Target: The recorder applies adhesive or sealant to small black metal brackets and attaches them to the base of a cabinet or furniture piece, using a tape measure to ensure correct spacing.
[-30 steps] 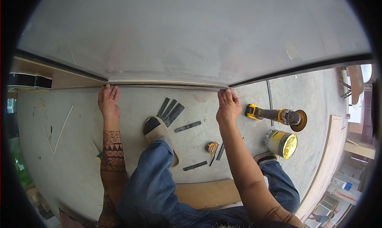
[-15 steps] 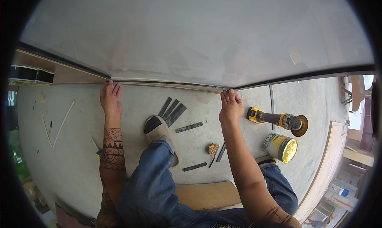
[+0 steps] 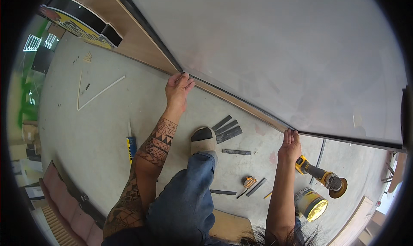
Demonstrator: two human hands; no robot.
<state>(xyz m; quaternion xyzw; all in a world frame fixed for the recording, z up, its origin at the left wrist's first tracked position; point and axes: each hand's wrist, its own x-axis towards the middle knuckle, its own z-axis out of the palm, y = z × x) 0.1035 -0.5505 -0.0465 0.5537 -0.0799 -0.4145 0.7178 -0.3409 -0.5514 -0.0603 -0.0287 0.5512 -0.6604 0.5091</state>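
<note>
A large grey glossy panel (image 3: 275, 52) with a dark edging strip (image 3: 238, 101) fills the upper part of the view. At the strip's left corner, my left hand (image 3: 177, 91) grips the edge with its fingertips, the tattooed forearm behind it. My right hand (image 3: 289, 148) has its fingers pressed together on the edge at the right corner. The fingers' far sides are hidden behind the panel. Just beyond the right hand, a yellow and black cordless angle grinder (image 3: 322, 176) lies on the floor.
Dark flat strips (image 3: 227, 130) lie by my sandalled foot (image 3: 203, 140). Near them are an orange tape measure (image 3: 248, 182) and a paint can (image 3: 310, 204). A sealant tube (image 3: 131, 149) lies left of my forearm. A curved black and yellow sign (image 3: 81, 20) rests against brown board at upper left.
My view has turned, so the panel's lower edge now slants down to the right. Both hands stay at its corners. More of the sign and sealant tube shows at left.
</note>
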